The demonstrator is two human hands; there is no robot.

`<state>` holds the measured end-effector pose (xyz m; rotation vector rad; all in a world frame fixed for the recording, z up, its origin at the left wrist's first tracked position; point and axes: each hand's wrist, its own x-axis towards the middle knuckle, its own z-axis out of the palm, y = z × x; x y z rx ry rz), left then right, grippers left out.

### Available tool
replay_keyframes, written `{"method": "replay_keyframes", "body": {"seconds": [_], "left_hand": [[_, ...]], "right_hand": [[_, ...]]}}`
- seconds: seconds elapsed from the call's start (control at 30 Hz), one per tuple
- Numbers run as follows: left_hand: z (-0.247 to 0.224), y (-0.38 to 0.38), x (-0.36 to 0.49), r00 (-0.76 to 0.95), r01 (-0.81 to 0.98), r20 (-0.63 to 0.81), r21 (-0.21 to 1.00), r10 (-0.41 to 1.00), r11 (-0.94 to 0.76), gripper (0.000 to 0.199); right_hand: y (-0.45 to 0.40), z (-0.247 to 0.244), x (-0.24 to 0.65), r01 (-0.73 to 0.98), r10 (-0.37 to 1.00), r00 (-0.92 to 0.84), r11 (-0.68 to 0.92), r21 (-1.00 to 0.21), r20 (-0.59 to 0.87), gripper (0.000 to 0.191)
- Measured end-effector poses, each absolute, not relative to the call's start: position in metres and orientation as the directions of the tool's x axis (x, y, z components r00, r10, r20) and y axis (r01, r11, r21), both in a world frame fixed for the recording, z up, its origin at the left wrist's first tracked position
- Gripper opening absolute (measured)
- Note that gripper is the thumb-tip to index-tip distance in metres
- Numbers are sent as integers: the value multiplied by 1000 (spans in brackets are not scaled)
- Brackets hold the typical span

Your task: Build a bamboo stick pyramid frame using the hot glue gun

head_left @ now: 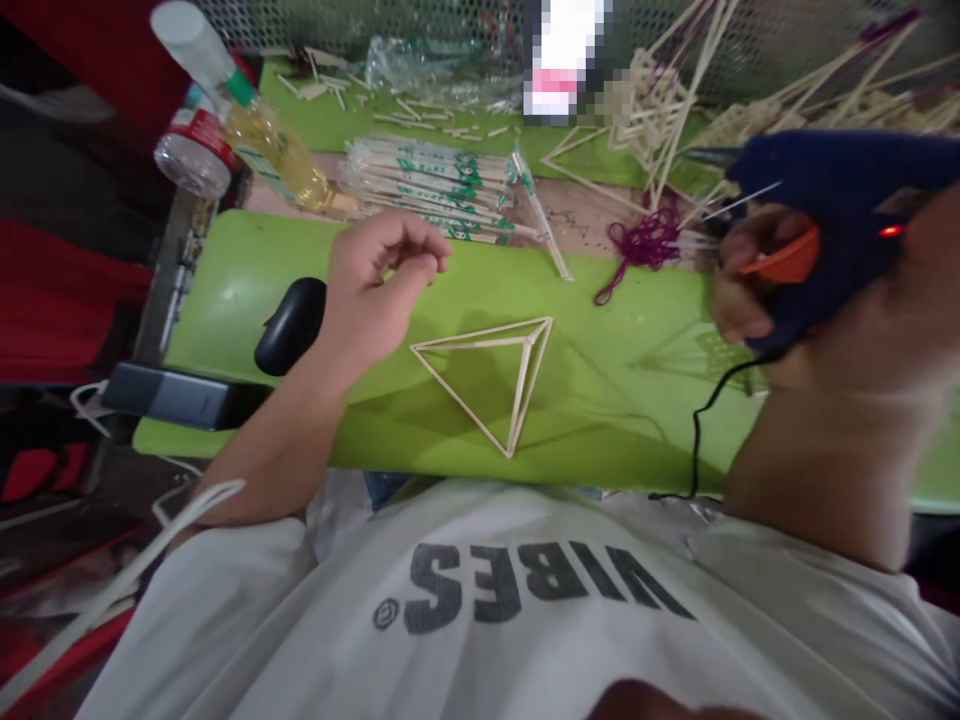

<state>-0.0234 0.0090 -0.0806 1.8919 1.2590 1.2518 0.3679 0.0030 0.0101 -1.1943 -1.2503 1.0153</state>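
A small pyramid-like frame of thin wooden sticks (517, 395) rests on the green board (622, 320) in front of my body. My left hand (379, 280) hovers above the board, left of the frame, with its fingers curled and the thumb against the index finger; anything between them is too small to make out. At the right, my right hand (757, 275) is wrapped round a dark blue glue gun (840, 190) with an orange trigger and a lit red light. The gun's nozzle points left, towards the back of the board.
Bagged sticks (442, 185), a purple string bundle (649, 240) and a stick structure (652, 110) stand behind. At the left are a bottle of yellow liquid (281, 150), a black oval case (292, 325) and a power bank (176, 395). A black cord (697, 430) hangs at the right.
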Motion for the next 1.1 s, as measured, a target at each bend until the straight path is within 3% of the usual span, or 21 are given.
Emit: {"method": "replay_keyframes", "body": {"seconds": [0.07,0.13,0.2,0.27,0.5,0.8,0.93,1.1], "left_hand": [[-87,19,-26,211,614,310,696,927,-372,16],[-89,27,-23,266,803,187,499,945,-325,26],[-90,32,-20,287,895,59,339,956,-290,37],[-91,35,-17,293,923,-36,272,955,-273,45],[-102,53,-20,239,939,-53,266,970,-217,64],[-103,67,-14,190,947,-34,272,981,-174,53],[-112,76,-15,171,955,8,245,985,-168,55],[-122,87,-15,144,955,45,257,989,-151,79]], "right_hand": [[-2,-10,371,34,976,96,192,-981,194,83],[-1,-41,385,-24,977,88,196,-980,193,79],[4,-73,404,-48,973,122,205,-978,197,75],[11,-102,421,-28,971,162,183,-983,176,68],[32,-145,453,65,994,7,106,-992,107,68],[28,-159,448,113,997,-21,-68,-991,-71,65],[24,-151,438,143,990,64,-134,-981,-126,59],[13,-130,420,189,963,185,-232,-954,-197,44]]}}
